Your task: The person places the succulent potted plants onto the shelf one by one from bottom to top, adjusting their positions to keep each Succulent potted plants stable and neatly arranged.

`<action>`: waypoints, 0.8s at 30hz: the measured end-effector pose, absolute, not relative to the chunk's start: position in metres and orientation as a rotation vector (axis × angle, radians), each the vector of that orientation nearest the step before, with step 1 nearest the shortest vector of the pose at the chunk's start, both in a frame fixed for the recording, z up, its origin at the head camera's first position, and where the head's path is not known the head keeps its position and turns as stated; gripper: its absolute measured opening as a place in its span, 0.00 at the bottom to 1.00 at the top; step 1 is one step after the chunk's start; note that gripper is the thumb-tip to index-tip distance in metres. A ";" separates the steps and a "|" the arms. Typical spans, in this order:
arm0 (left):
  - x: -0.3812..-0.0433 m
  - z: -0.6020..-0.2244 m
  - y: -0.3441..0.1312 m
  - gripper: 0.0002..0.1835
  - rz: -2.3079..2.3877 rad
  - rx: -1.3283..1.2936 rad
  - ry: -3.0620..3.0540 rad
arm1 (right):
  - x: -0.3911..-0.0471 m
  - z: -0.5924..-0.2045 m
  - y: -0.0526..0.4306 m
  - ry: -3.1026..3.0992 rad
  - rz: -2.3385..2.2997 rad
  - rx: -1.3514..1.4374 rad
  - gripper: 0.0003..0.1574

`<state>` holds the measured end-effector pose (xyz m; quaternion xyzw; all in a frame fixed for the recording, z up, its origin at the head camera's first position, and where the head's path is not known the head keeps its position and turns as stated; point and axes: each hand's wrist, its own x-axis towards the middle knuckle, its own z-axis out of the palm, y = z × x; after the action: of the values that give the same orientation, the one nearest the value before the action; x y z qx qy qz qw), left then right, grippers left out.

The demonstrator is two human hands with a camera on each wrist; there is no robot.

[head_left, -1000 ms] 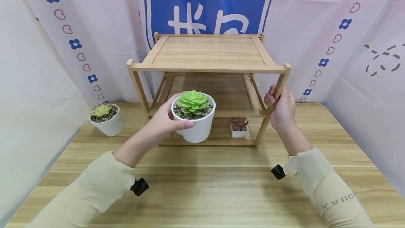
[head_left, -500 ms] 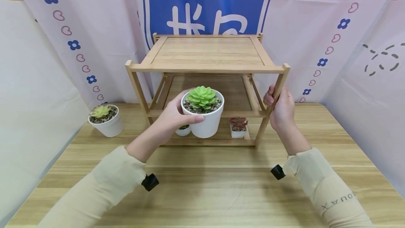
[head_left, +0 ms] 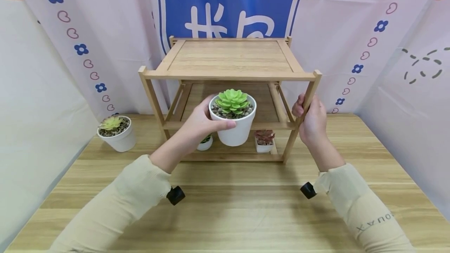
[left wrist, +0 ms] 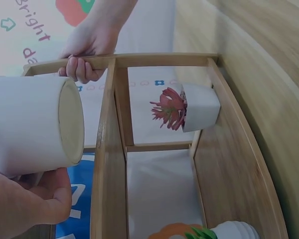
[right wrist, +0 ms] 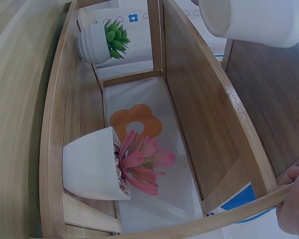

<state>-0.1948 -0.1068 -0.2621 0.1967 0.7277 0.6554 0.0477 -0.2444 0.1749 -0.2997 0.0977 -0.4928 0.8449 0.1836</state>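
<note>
My left hand (head_left: 200, 126) grips a white round pot with a green succulent (head_left: 234, 130) by its side, thumb across the front. The pot is upright at the front of the wooden shelf rack (head_left: 232, 59). In the left wrist view, the base of this white pot (left wrist: 72, 122) sits higher than the middle board (left wrist: 105, 164), with a gap between. My right hand (head_left: 314, 122) is wrapped round the rack's right front post (head_left: 292, 139). On the bottom board stand a square pot with a red succulent (head_left: 264, 143) and a small ribbed pot with a green plant (right wrist: 93, 44).
A white pot with a yellow-green succulent (head_left: 119, 134) stands on the wooden table (head_left: 239, 206), left of the rack. Behind the rack hangs a curtain with a blue panel (head_left: 228, 3). The rack's top board overhangs the middle level.
My left hand has carried the green succulent pot rightward and slightly up along the rack's front, uncovering the small pot on the bottom board. My right hand keeps its grip on the post.
</note>
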 end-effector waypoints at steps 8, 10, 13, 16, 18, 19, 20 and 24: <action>-0.203 -0.259 -0.095 0.47 1.986 0.525 2.255 | -0.245 -0.301 0.175 -1.401 2.380 0.251 0.28; -0.204 -0.258 -0.093 0.47 1.988 0.512 2.250 | -0.245 -0.301 0.175 -1.404 2.381 0.250 0.27; -0.207 -0.258 -0.089 0.48 1.985 0.492 2.248 | -0.246 -0.301 0.175 -1.394 2.387 0.257 0.27; -0.210 -0.258 -0.086 0.48 1.983 0.490 2.244 | -0.245 -0.301 0.174 -1.385 2.382 0.253 0.28; -0.212 -0.258 -0.084 0.48 1.978 0.484 2.256 | -0.245 -0.300 0.174 -1.379 2.380 0.252 0.28; -0.213 -0.259 -0.082 0.48 1.973 0.478 2.265 | -0.245 -0.300 0.174 -1.382 2.373 0.246 0.28; -0.213 -0.259 -0.081 0.48 1.972 0.471 2.270 | -0.245 -0.300 0.174 -1.381 2.371 0.245 0.28; -0.216 -0.260 -0.076 0.47 1.969 0.416 2.289 | -0.245 -0.300 0.173 -1.376 2.370 0.241 0.28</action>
<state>-0.2156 -0.0756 -0.2599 0.1363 0.7502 0.6453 0.0471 -0.2447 0.1735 -0.3000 0.0860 -0.4906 0.8451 0.1942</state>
